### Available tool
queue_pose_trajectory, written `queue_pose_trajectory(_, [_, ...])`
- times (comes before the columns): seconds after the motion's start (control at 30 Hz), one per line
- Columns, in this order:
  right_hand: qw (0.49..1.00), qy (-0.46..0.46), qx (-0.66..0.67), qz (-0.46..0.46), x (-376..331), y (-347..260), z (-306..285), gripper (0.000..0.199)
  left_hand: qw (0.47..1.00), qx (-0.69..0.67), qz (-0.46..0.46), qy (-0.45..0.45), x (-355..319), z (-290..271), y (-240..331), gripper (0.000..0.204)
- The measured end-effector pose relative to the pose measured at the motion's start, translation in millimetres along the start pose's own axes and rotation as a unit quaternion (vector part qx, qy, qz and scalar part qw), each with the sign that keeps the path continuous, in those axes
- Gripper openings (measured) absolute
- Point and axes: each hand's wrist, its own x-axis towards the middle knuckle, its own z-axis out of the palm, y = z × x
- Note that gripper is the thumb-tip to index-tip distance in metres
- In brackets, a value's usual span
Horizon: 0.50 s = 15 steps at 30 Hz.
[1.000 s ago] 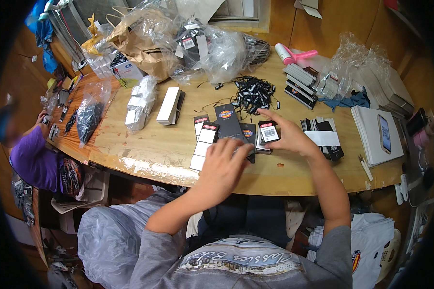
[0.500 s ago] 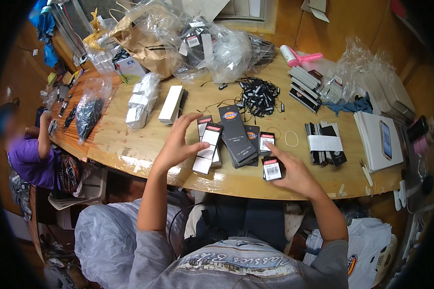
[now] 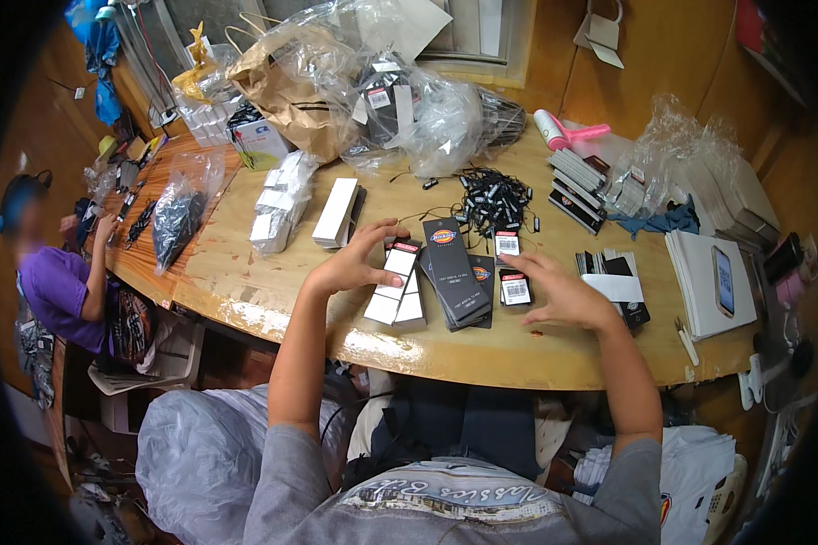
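Observation:
My left hand (image 3: 350, 268) curves beside a stack of black-and-white label cards with red tops (image 3: 396, 300). Its thumb rests by the cards' face and its fingers reach their upper end, thumb and fingers apart. To the right lie long black hang tags (image 3: 454, 277), fanned slightly on the table. Beyond them sit two small piles of barcode tags, an upper pile (image 3: 507, 242) and a lower pile (image 3: 515, 289). My right hand (image 3: 568, 295) hovers at their right side with fingers spread, fingertips near the upper part of the lower pile.
Black strings (image 3: 491, 195) heap behind the tags. A banded card bundle (image 3: 612, 286) and white box (image 3: 713, 295) stand right; white card stacks (image 3: 336, 213), left. Bags (image 3: 291, 100) crowd the back beside a pink-handled roller (image 3: 563, 132). A person in purple (image 3: 59, 295) sits far left.
The small barcode tags have shifted away from the near edge, and my right hand's fingers have opened beside them. My left hand stays by the label cards. The view has shifted slightly.

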Motion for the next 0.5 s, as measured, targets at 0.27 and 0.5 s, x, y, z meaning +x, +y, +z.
queue_pose_trajectory(0.27, [1.000, -0.006, 0.020, -0.010, 87, -4, -9, 0.061, 0.994, -0.088, -0.045, 0.052, -1, 4, -1, 0.072])
queue_pose_trajectory(0.5, [0.998, -0.064, -0.012, 0.026, 139, 7, 13, 0.062, 0.980, -0.018, -0.041, 0.195, 3, 21, 1, 0.067])
